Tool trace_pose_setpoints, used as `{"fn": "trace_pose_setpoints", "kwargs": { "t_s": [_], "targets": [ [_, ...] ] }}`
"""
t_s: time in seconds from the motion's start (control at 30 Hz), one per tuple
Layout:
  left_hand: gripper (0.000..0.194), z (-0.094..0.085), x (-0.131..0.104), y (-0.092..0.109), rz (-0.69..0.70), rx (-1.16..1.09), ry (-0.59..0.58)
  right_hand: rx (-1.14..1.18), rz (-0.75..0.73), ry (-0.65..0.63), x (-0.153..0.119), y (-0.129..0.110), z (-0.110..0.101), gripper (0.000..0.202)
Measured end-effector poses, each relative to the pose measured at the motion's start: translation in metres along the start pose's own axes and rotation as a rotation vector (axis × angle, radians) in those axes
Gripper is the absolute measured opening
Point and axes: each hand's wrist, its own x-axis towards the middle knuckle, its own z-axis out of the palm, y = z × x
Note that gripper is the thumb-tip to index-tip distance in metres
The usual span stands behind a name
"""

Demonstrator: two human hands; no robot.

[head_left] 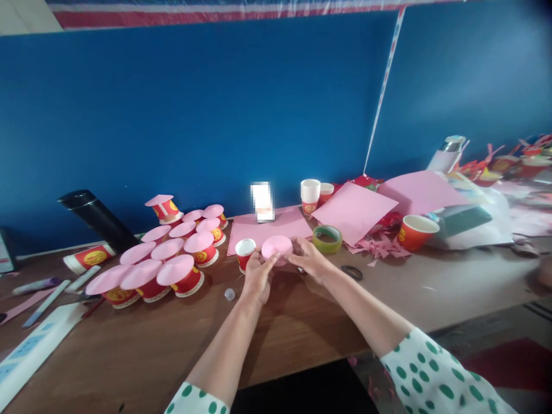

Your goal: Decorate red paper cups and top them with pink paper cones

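Between my two hands is a round pink paper disc (pixel 276 248), held above the table. My left hand (pixel 260 276) pinches its near left edge, the thumb lying on top. The fingers of my right hand (pixel 309 259) close on its right edge. Just left of the disc stands an upright red paper cup (pixel 245 253) with a white inside. Further left are several upturned red cups topped with pink paper discs (pixel 176 270), set close together. Right of my right hand lies a roll of green tape (pixel 326 238), with black-handled scissors (pixel 351 272) nearer me, partly hidden.
A pink sheet (pixel 241 234) lies behind my hands, with a blurred-out phone-like object (pixel 263 201) on it. Stacked cups (pixel 310 195), pink paper (pixel 356 213) and shreds (pixel 383 247) are at right. A black bottle (pixel 101 218) and white power strip (pixel 38 345) are at left.
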Motion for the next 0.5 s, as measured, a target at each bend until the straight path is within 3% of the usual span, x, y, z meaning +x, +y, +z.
{"fn": "trace_pose_setpoints", "kwargs": {
  "t_s": [0.37,0.5],
  "targets": [
    [0.046,0.0005,-0.0026,0.0002,-0.051,-0.019,-0.059,0.055,0.045,-0.016,-0.0032,-0.0068,0.001,0.043],
    [0.05,0.0002,-0.0028,0.001,-0.072,-0.043,-0.026,0.028,0.07,-0.056,-0.006,-0.0087,-0.002,0.045]
  ]
}}
